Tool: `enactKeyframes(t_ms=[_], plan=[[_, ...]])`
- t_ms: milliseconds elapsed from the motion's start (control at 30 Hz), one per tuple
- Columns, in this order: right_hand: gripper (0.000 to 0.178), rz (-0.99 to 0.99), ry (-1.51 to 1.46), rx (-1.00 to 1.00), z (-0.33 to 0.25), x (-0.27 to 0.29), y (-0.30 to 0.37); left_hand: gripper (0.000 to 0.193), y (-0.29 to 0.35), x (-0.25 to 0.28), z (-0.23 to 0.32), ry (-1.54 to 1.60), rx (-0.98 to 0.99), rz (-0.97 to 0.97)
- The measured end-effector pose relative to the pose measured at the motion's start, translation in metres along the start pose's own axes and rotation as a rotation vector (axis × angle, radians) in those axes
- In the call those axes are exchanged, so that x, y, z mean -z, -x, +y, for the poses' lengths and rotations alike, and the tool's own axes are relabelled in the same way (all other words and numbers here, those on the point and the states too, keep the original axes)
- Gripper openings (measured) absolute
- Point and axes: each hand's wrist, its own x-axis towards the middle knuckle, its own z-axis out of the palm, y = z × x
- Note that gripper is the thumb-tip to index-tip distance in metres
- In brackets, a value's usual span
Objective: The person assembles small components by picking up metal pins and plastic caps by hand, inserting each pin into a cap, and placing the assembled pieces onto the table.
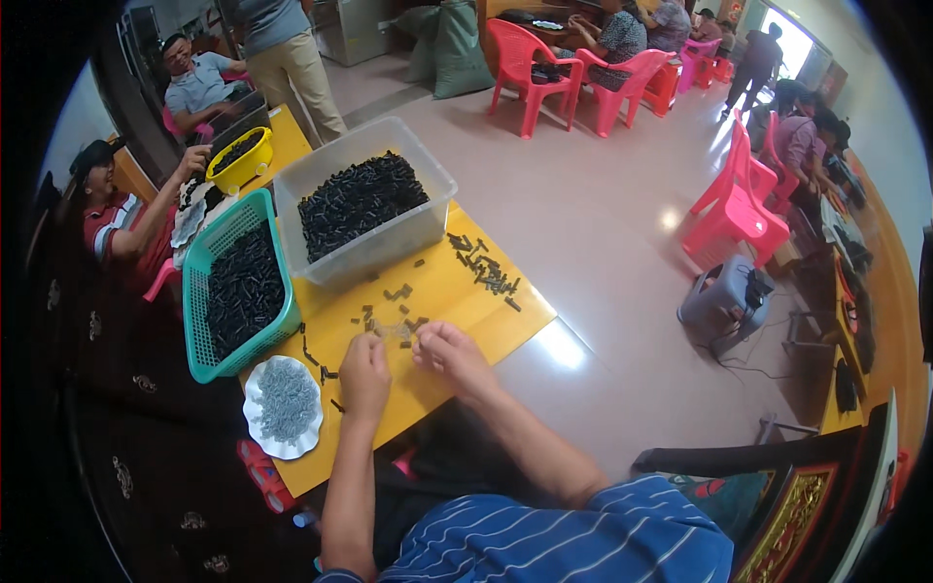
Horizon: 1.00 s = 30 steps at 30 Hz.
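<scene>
My left hand and my right hand are close together over the near part of a yellow table. Fingers are closed in a pinch on both; whatever they hold is too small to make out. Between them lies a small pale, see-through heap, its kind unclear. Short dark pieces are scattered just beyond my hands. A loose group of black pieces lies toward the table's right edge. Left of my left hand, a white scalloped plate bears many small grey pieces.
A clear plastic bin and a teal basket hold black pieces. Past them stands a yellow basin. Two people sit at the left. Pink chairs, a grey machine and other workers occupy the room.
</scene>
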Motion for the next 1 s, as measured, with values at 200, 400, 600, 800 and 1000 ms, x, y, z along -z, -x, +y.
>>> enactKeyframes(t_ms=[200,400,600,800,1000], plan=[[0.019,-0.209,0.409,0.096,0.004,-0.007,0.006,0.007,0.031,0.022,0.012,0.434,0.341,0.009],[0.020,0.000,0.129,0.107,-0.012,-0.007,0.000,0.007,0.045,0.027,0.021,0.665,0.513,-0.020],[0.022,-0.008,0.020,0.120,-0.004,-0.008,0.000,0.012,0.051,0.037,0.025,0.784,0.627,-0.040],[0.018,-0.057,0.038,0.069,0.000,-0.010,0.004,0.014,0.044,0.047,0.038,0.850,0.570,-0.044],[0.017,-0.104,0.113,0.042,0.002,-0.006,0.004,0.012,0.028,0.046,0.053,0.809,0.445,0.049]])
